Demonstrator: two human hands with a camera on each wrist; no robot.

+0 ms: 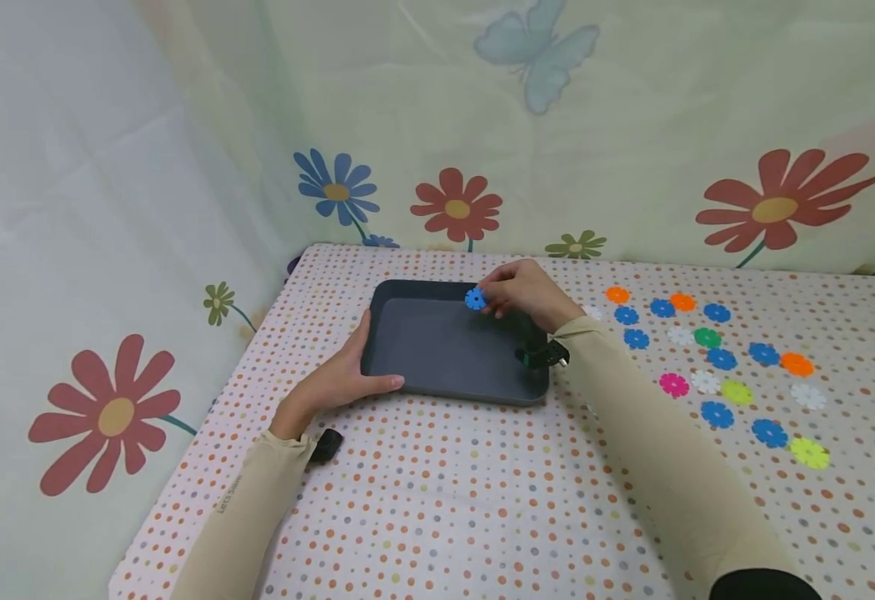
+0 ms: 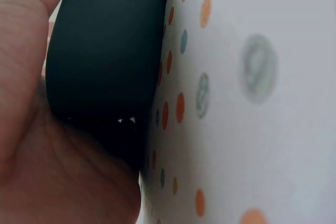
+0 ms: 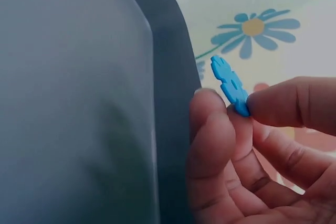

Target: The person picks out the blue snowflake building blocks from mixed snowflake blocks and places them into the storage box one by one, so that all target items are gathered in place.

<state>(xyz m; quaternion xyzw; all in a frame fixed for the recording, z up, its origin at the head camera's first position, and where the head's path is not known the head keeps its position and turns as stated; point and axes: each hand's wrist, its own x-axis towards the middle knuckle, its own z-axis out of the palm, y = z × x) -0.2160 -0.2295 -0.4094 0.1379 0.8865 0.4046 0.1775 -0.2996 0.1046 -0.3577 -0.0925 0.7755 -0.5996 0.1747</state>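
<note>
A dark grey rectangular tray [image 1: 452,346] lies on the dotted tabletop, its inside bare. At its near left corner rests my left hand [image 1: 340,375], fingers straight along the left side and thumb along the front rim. The left wrist view has the tray's outer wall [image 2: 110,40] against this hand. Between thumb and fingertips, my right hand [image 1: 523,292] pinches a blue snowflake disc [image 1: 476,299] above the tray's far rim. The right wrist view shows the disc [image 3: 230,85] nearly edge-on, with its notched rim.
Right of the tray, several loose snowflake discs lie scattered, among them an orange disc [image 1: 797,364], a green disc [image 1: 707,337], a pink disc [image 1: 673,384] and a yellow disc [image 1: 810,452]. Flower-printed cloth [image 1: 602,167] hangs behind the table.
</note>
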